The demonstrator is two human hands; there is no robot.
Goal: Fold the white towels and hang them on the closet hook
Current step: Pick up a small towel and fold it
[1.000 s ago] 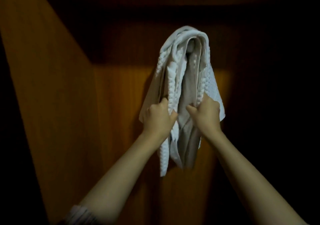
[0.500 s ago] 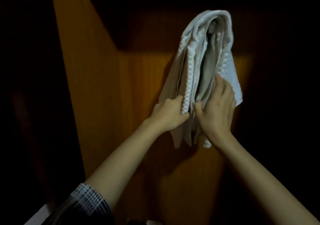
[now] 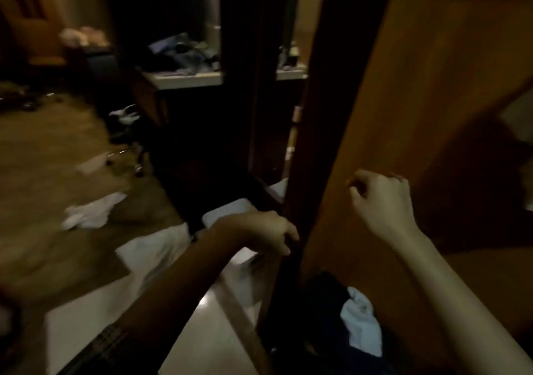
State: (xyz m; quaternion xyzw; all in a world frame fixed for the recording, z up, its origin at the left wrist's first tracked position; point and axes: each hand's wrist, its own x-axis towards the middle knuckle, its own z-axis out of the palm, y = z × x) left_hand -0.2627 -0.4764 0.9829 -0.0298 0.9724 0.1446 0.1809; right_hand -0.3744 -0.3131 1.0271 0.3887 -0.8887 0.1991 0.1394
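Note:
The hung towel and the closet hook are out of view. My left hand (image 3: 268,230) hangs relaxed and empty beside the dark edge of the closet door (image 3: 291,201). My right hand (image 3: 380,199) is raised in front of the wooden closet panel (image 3: 418,101), its fingers loosely curled around nothing. White towels lie below: a crumpled one (image 3: 89,213) on the brown floor, a flatter one (image 3: 153,250) nearer me, and a folded white piece (image 3: 227,213) just behind my left wrist.
A white cloth (image 3: 360,325) lies on dark things at the closet bottom. A cluttered counter (image 3: 187,79) stands at the back, with small objects on the floor (image 3: 124,115) before it. Pale floor tiles (image 3: 207,331) run under my left arm.
Both hands have let go of the hanging towel and dropped. The view has swung left and down, away from the hook and toward the room floor.

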